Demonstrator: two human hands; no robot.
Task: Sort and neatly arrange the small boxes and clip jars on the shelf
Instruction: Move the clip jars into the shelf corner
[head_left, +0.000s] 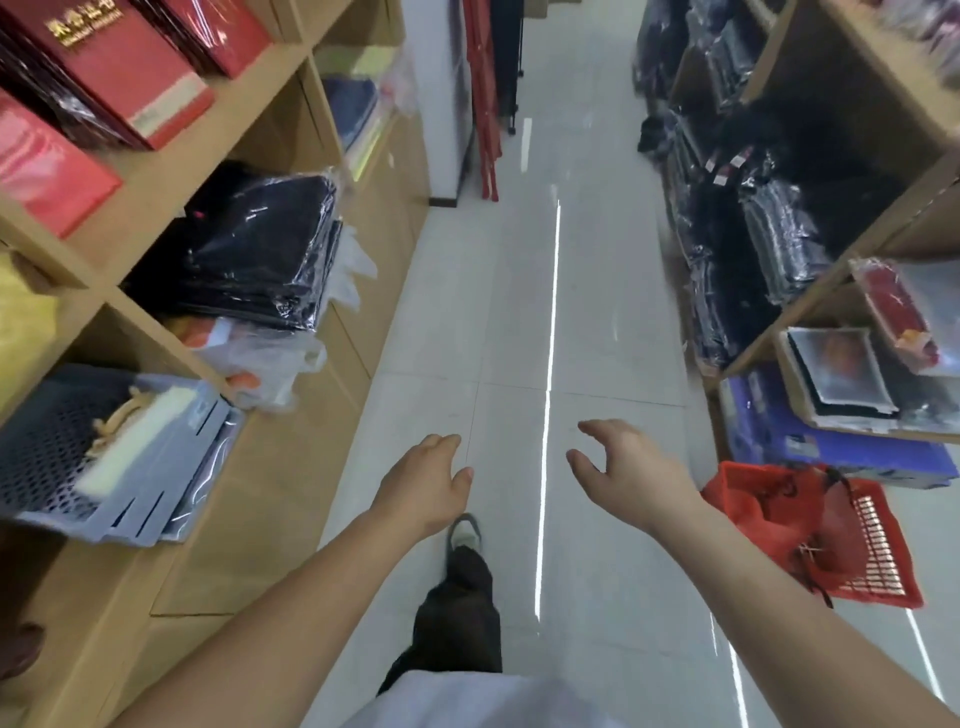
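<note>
Both my arms reach forward over a tiled aisle floor between two rows of wooden shelves. My left hand (426, 480) hangs with loosely curled fingers and holds nothing. My right hand (626, 467) is also empty, its fingers and thumb relaxed and slightly apart. No small boxes or clip jars show in this view. One leg in dark trousers with a grey shoe (464, 535) steps forward below my hands.
Left shelves (291, 499) hold red boxes (119, 67), black wrapped packs (260, 249) and a grey perforated tray (104, 457). Right shelves carry dark wrapped goods (753, 228) and a blue box (831, 441). A red shopping basket (831, 535) sits on the floor at the right.
</note>
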